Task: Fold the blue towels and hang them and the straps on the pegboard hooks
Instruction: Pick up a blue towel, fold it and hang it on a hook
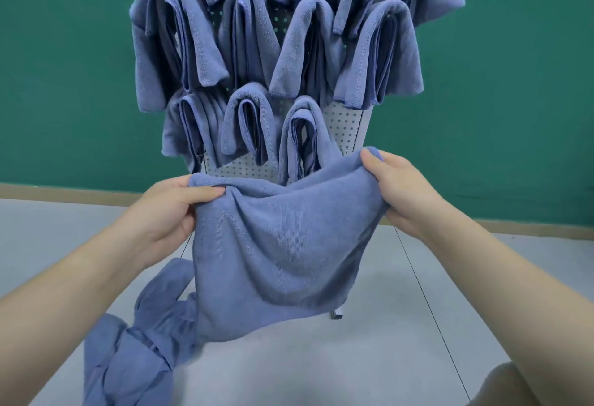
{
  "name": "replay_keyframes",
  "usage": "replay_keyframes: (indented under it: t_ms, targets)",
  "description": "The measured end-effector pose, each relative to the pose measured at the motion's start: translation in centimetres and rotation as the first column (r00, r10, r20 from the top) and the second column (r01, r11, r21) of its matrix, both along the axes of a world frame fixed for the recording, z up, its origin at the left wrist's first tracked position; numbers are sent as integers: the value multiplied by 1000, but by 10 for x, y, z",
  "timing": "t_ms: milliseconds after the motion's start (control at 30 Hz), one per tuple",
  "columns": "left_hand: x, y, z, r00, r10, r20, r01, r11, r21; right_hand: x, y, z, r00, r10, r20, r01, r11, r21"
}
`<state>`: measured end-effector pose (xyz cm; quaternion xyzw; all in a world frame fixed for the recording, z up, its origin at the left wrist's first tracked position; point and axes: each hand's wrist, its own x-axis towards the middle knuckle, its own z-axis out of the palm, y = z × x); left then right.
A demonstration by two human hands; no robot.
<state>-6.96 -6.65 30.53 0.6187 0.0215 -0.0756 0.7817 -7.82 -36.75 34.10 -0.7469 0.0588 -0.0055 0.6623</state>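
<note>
Currently the blue towel hangs below both grips, its top edge running side to side between the left hand and right hand, each pinching a corner just before the pegboard.

Background's just a flat teal-green painted wall with a tan baseboard strip along the bottom — below that, a pale grey smooth floor crossed by thin dark seam lines.
</note>
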Motion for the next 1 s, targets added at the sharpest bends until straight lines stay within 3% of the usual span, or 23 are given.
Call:
replay_keyframes:
  t_ms: [200,400,533,667,733,900,1000]
  targets:
    - [1,1,1,999,-30,26,30,1000,-7,4,-4,-4,989,-145,39,149,983,-110]
    - [0,-1,2,998,-48,48,45,998,54,5,-8,-3,990,-125,69,120,990,75]
    - [2,-1,5,997,50,-55,-47,997,53,4,-8,0,998,-41,37,33,979,199]
    - [0,-3,11,991,37,-128,-43,998,-47,4,-8,3,1000,28,14,-31,861,508]
    - [-2,-3,13,992,-7,-127,-4,996,-88,3,-9,5,997,72,34,-79,806,587]
    - [-2,0,9,981,-100,-165,87,993,-82,4,-7,1,987,162,6,-152,911,384]
    - [-4,3,10,975,-203,-92,187,970,-158,3,-4,-2,989,150,-13,-143,965,221]
